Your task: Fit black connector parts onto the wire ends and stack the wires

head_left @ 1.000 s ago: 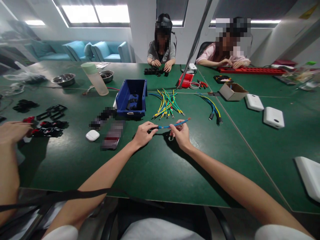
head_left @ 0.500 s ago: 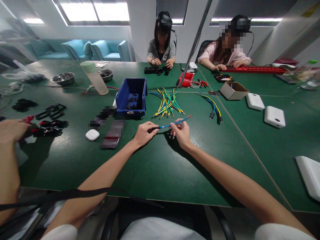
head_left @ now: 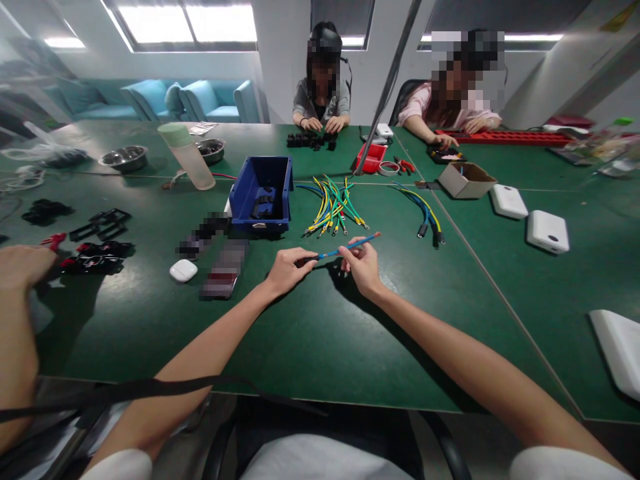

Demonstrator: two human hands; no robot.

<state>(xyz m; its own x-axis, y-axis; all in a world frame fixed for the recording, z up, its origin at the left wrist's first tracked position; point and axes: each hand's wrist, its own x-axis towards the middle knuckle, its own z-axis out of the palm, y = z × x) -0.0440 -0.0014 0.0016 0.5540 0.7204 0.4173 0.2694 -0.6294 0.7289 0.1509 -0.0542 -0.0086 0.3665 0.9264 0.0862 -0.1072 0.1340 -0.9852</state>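
A short blue cable (head_left: pixel 356 245) is stretched between my two hands above the green table (head_left: pixel 320 347). My left hand (head_left: pixel 291 269) is closed on its dark left end, which the fingers partly cover. Thumb and fingers of my right hand (head_left: pixel 364 267) pinch the blue part, and a reddish tip sticks out beyond them. Just past my hands lies a spread of yellow, green and blue cables (head_left: pixel 333 205) with metal lugs. Farther right rest several cables with black ends (head_left: pixel 429 220).
A blue bin (head_left: pixel 263 193) holds black parts. Left of it are a phone (head_left: pixel 225 270), a white case (head_left: pixel 183 270), a bottle (head_left: pixel 189 160) and black parts (head_left: pixel 100 257) near another person's hand (head_left: pixel 25 267). Two people sit opposite. A cardboard box (head_left: pixel 466 181) stands right.
My hands and the blue cable hold almost the same pose. The hand of the person at the back right has moved onto the small black tray.
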